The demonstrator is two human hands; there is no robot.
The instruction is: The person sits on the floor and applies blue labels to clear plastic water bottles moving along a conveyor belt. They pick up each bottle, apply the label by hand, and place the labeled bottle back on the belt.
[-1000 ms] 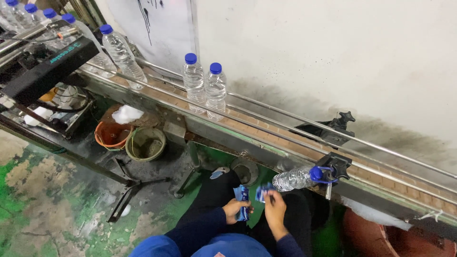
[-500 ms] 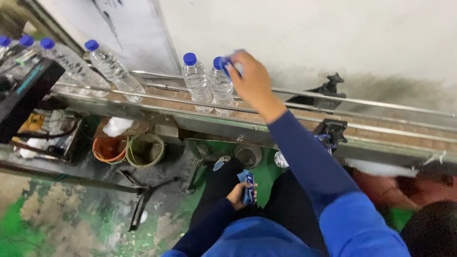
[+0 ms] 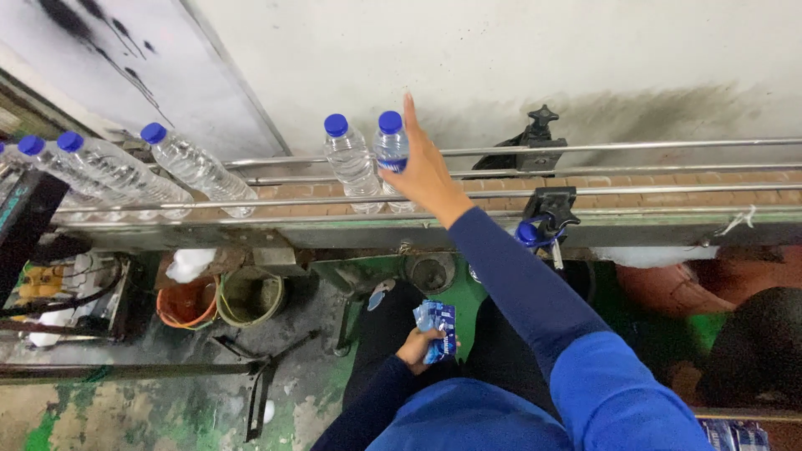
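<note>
My right hand (image 3: 424, 171) reaches up to the conveyor and is wrapped around a clear water bottle with a blue cap (image 3: 390, 142), where a blue label band sits on the bottle's neck. A second capped bottle (image 3: 349, 163) stands right beside it on the left. Low in my lap, my left hand (image 3: 418, 349) holds a stack of blue and white labels (image 3: 437, 329). Both arms wear blue sleeves.
The conveyor belt (image 3: 652, 196) with metal guide rails runs across the view. Several more capped bottles (image 3: 125, 171) come along it at the left. Under it stand an orange bucket (image 3: 185, 305) and a green bucket (image 3: 249, 296). A black clamp (image 3: 547, 209) holds another bottle's blue cap (image 3: 526, 233).
My right hand has gone from my lap up to the bottles on the belt and now grips the right one lower down. The left hand stays low with the labels.
</note>
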